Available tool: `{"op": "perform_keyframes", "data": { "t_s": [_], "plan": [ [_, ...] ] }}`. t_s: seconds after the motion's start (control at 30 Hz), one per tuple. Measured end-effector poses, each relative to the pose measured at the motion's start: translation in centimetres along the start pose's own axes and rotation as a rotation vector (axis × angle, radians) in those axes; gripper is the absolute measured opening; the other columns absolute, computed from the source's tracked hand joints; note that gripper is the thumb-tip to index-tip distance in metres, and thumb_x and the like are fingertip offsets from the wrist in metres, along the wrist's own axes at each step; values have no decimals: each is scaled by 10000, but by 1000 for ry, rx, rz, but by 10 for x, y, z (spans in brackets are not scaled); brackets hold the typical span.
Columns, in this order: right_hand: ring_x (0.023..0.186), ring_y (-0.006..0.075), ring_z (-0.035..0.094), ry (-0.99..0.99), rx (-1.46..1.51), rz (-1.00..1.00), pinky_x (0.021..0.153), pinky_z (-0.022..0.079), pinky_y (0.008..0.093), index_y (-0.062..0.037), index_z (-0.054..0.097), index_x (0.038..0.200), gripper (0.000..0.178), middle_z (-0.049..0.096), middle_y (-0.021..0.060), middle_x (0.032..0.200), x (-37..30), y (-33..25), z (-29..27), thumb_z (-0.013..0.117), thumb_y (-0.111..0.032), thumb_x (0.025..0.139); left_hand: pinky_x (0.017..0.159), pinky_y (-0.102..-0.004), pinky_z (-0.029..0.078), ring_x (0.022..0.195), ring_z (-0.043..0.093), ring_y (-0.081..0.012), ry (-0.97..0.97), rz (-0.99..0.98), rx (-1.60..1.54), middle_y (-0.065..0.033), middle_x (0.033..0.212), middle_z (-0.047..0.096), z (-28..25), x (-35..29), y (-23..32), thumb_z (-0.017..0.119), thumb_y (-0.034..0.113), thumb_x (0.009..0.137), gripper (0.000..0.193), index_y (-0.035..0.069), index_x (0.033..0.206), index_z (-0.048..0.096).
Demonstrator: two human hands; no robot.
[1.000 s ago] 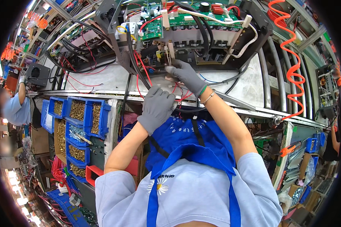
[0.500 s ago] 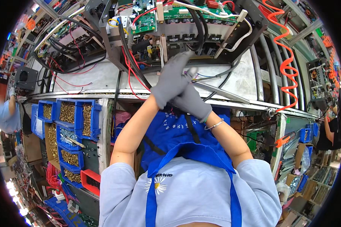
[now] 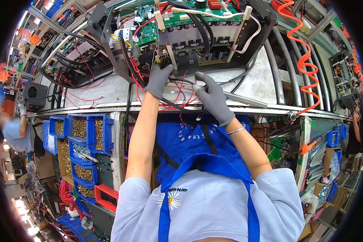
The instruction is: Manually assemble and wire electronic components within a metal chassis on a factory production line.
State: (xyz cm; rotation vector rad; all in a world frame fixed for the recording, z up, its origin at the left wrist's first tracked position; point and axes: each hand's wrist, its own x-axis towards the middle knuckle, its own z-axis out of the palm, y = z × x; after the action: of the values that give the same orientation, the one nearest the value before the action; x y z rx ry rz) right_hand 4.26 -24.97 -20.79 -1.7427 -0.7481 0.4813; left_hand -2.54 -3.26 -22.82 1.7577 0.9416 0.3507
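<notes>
My left hand (image 3: pixel 159 82), in a grey glove, reaches to the lower front edge of an open black equipment chassis (image 3: pixel 246 60). Its fingers are bent together beside a pale upright post (image 3: pixel 172 55); what lies between them is hidden. Red wires (image 3: pixel 180 93) and a black cable (image 3: pixel 171 105) loop out from around this hand. My right hand (image 3: pixel 214 98), gloved alike, hovers over the bench edge with thumb and fingers apart, holding nothing. Its thumb is close to the red wire ends. Inside the chassis a green circuit board (image 3: pixel 181 20) lies above a row of black parts.
A second open chassis (image 3: pixel 74 58) with loose wires stands to the left. Blue bins (image 3: pixel 83 173) of brass and silver fasteners hang below the bench's left side. Metal rollers (image 3: pixel 288 68) and a coiled orange hose (image 3: pixel 306 60) are at right. A co-worker (image 3: pixel 18 131) works at far left.
My hands have come apart from their crossed position. The left has moved left to the chassis's front edge, while the right has opened out to the right. Red wires now show between them.
</notes>
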Motion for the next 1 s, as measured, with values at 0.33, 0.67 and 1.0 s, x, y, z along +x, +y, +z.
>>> {"op": "perform_keyframes", "data": {
  "t_s": [0.33, 0.67, 1.0],
  "plan": [
    [688, 254, 623, -561, 287, 256, 707, 511, 385, -24, 624, 1187, 397, 673, 97, 718, -17, -21, -22, 619, -266, 872, 385, -135, 265, 449, 380, 5, -753, -9, -1006, -230, 1203, 637, -15, -105, 64, 473, 264, 1016, 427, -36, 1318, 495],
    [798, 313, 662, 96, -441, -297, 693, 520, 379, -78, 694, 1040, 198, 673, 128, 903, -53, -64, -73, 636, -188, 885, 506, -176, 410, 583, 559, -55, -521, 137, -540, -67, 791, 674, -2, -127, 57, 605, 356, 953, 406, 12, 1165, 651],
    [710, 284, 666, 156, -714, -187, 596, 506, 371, -126, 700, 1015, 146, 662, 98, 808, -64, -50, -108, 624, -193, 910, 525, -195, 452, 687, 604, -97, -336, 261, -795, -93, 894, 667, 26, -132, 71, 618, 231, 957, 330, 2, 1192, 586]
  ]
}}
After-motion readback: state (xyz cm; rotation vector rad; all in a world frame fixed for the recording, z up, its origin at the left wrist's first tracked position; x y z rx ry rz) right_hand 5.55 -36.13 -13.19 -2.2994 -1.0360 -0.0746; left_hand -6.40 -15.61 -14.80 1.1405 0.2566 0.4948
